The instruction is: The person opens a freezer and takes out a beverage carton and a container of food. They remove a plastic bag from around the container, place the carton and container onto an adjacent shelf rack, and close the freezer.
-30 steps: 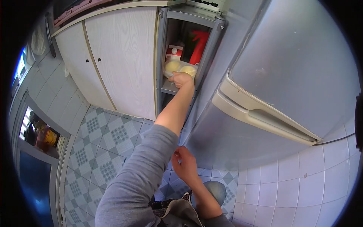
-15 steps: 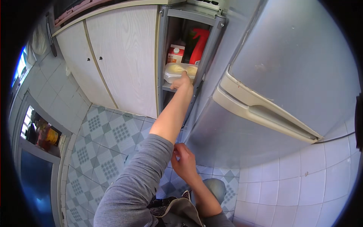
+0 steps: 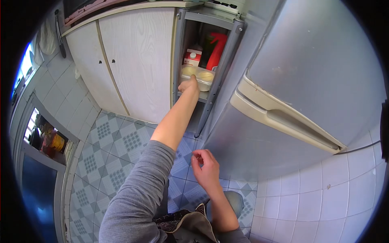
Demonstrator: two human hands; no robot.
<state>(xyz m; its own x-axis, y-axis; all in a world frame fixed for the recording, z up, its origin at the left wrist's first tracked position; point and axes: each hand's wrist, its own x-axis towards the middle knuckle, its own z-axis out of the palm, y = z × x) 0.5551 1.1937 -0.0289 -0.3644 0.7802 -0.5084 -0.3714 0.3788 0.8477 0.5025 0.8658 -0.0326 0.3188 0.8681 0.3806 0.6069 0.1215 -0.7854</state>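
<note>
A clear plastic food container with pale yellow, rounded contents sits on a shelf of the narrow grey rack. My left hand grips its near side, thumb on top at the rim; the fingers underneath are mostly hidden. Behind the container stand a red-and-white carton and a red spray bottle. Lower down, my right hand hovers over the floor near the fridge, fingers loosely curled, thumb apart, holding nothing.
To the right rises a silver fridge with a cream handle. Left of the rack is a white wooden cabinet. Patterned tiles cover the floor. A low window frame stands at far left.
The container now sits slightly angled, with its right side nearer. My left hand has shifted left along its near side. My right hand has moved right, away from my left forearm.
</note>
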